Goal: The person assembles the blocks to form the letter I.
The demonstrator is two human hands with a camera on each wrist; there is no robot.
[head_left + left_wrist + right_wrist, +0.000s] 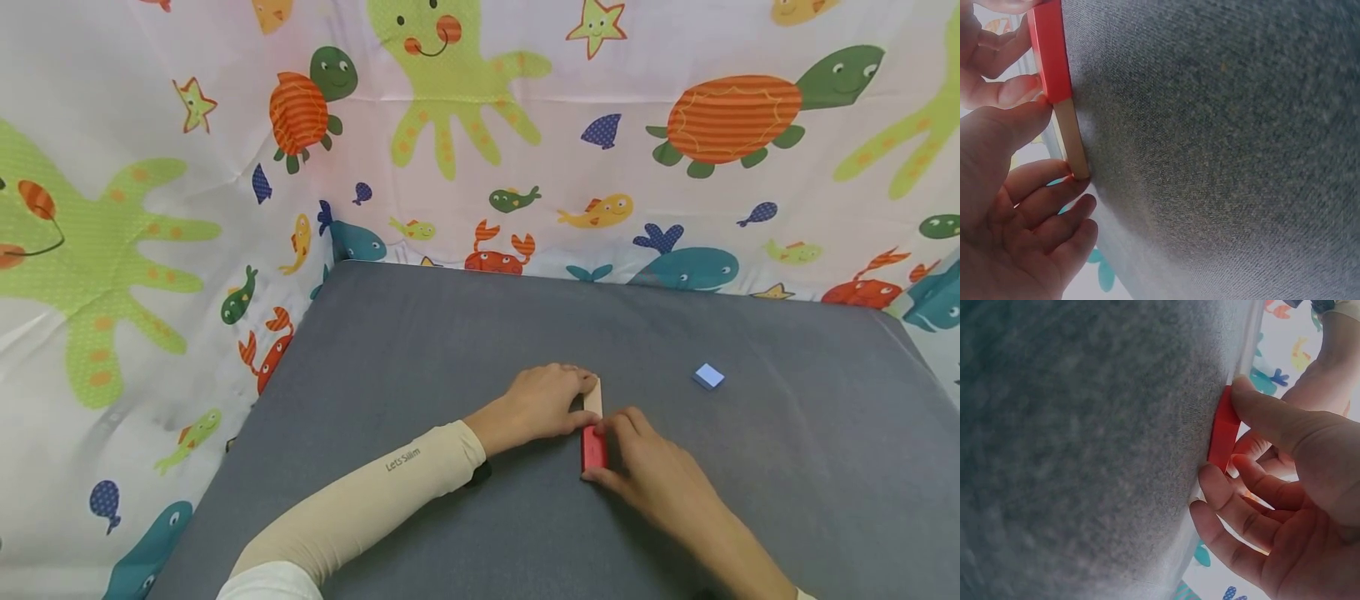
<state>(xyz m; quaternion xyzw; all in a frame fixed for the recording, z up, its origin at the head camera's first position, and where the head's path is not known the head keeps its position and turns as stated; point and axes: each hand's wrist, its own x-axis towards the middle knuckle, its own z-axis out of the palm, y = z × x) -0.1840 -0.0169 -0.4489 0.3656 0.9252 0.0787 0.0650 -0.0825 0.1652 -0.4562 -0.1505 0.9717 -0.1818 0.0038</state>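
On the grey cloth, a red block (595, 450) and a plain wooden block (593, 398) lie end to end in a line. My left hand (546, 403) pinches the wooden block lengthwise: in the left wrist view, the thumb is by the seam with the red block and the fingertips are at the far end of the wooden block (1071, 139). The red block (1224, 428) is gripped by my right hand (662, 473), thumb on its near end and fingers at the end by the wooden block. The two hands almost meet at the seam.
A small light blue block (708, 377) sits apart on the grey cloth (450, 333), beyond the right hand. White curtains (525, 233) printed with sea animals rise along the back and left edges.
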